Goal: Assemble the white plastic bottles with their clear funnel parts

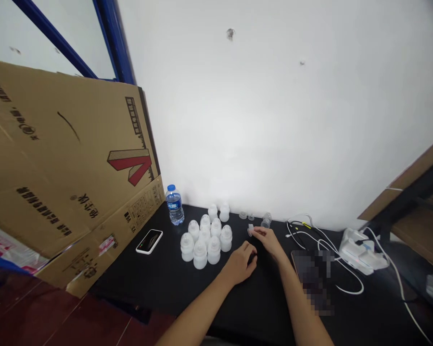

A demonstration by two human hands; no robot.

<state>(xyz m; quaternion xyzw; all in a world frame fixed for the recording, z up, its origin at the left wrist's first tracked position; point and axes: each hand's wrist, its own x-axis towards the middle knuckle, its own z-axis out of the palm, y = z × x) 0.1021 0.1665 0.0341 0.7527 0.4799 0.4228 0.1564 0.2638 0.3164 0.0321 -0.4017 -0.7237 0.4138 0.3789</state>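
Note:
Small and translucent, a clear plastic piece point(250, 228) is pinched between the fingertips of my right hand point(269, 241), just above the black tabletop. My left hand point(241, 263) rests on the table close by; its fingers are loosely curled, the thumb stands apart from them, and nothing shows in the gap. To the left of my hands, several white bottles with translucent tops point(204, 235) stand upright in a group, two of them farther back near the wall. Beyond my right hand lie clear plastic rings point(243, 215) and a clear cup-like part point(266, 220).
A water bottle point(175, 205) and a white-edged phone point(149, 241) are at the left, beside a large cardboard box point(65, 158). At the right lie a dark, partly blurred device point(306, 274), white cables point(359, 283) and a white power unit point(361, 252). The white wall point(274, 120) borders the table's back.

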